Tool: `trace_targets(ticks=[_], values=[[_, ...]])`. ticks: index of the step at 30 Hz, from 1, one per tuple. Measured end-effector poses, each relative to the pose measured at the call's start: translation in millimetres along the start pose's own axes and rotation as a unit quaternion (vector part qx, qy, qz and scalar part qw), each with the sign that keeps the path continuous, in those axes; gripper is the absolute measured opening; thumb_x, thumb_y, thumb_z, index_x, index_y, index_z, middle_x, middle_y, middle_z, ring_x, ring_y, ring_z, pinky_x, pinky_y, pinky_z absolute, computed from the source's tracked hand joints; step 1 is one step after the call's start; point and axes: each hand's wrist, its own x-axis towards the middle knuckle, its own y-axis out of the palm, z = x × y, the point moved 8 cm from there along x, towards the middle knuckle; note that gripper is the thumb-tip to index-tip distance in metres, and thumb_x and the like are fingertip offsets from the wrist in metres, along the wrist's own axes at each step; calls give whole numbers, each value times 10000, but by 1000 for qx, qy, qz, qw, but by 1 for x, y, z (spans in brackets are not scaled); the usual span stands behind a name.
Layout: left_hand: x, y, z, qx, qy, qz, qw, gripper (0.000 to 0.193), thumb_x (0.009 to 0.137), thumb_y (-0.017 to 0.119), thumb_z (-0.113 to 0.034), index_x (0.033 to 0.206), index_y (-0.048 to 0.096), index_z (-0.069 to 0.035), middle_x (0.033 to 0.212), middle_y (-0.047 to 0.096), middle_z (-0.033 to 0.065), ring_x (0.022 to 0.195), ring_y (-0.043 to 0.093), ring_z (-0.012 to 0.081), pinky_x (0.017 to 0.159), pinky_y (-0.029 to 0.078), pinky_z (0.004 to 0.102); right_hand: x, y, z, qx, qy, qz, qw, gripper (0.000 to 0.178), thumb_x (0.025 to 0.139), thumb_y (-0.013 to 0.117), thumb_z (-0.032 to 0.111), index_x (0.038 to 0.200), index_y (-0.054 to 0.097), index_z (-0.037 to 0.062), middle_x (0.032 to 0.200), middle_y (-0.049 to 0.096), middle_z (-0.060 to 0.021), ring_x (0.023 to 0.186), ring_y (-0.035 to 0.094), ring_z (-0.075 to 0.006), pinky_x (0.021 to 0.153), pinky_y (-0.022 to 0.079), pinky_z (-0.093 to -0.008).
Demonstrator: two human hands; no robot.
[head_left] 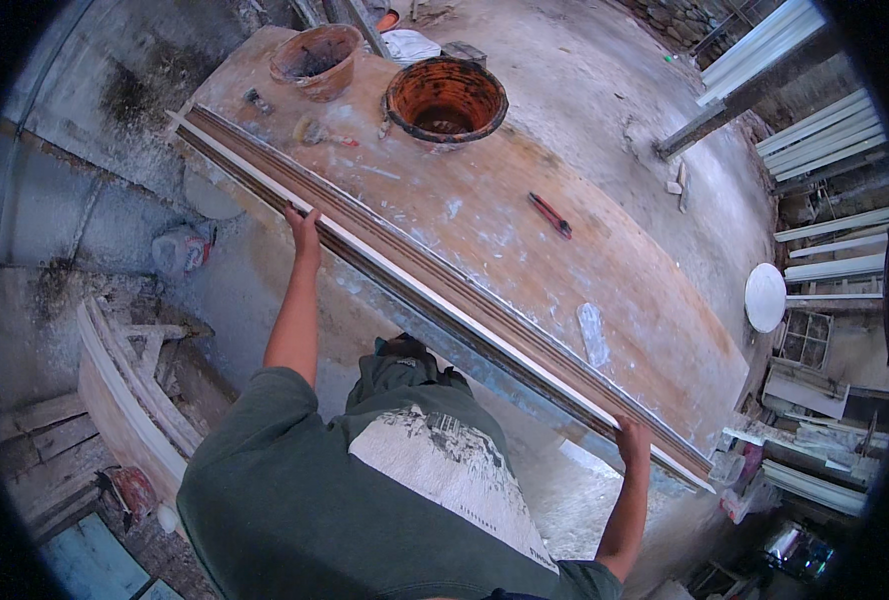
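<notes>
A long, thin white strip of moulding (pixel 445 333) runs slantwise along the near edge of the table, from far left to near right. My left hand (pixel 304 226) is closed on it toward its far end, thumb and fingers at its edge. Nearer its other end, my right hand (pixel 633 441) curls round it; some fingertips are hidden. Right beside the strip lies a long brown grooved mould (pixel 405 258) with a pale outer edge. I cannot tell whether the strip rests on the mould or is held just above it.
The wide wooden table (pixel 505 240) carries an orange-lined tub (pixel 445 100), a clay-coloured pot (pixel 317 62), a brush (pixel 310 130), a red-and-black utility knife (pixel 551 215) and a clear plastic piece (pixel 593 334). Curved boards (pixel 130 390) stand at left; white mouldings (pixel 825 135) are racked at right.
</notes>
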Motion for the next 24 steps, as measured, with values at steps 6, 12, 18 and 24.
trace_targets(ticks=[6,12,18,24], values=[[-5,12,-6,-7,-89,-12,996,626,732,651,-19,1322,445,11,1232,558,128,1113,538,267,979,404,346,-12,9,-1,-30,10,16,999,283,767,630,46,1041,648,118,887,680,-153,812,660,-351,693,517,-442],[13,-23,23,-91,-139,-7,986,531,697,666,15,1204,511,5,1104,584,111,1019,569,247,904,447,347,-29,1,20,-47,-27,-52,997,247,795,588,37,1036,625,76,920,680,-164,836,658,-347,708,524,-440],[18,-49,0,-71,-137,20,988,341,744,653,-25,1068,555,17,1006,567,92,924,572,213,836,477,354,-67,-18,31,19,85,50,995,202,939,467,199,1033,602,82,999,675,-159,900,649,-345,771,518,-465],[40,-59,-30,93,-115,12,989,444,734,706,-111,1137,558,-2,1106,592,138,963,580,252,875,469,387,-116,-15,53,-4,62,3,998,195,855,533,108,1031,599,56,995,687,-129,896,668,-301,699,531,-423]])
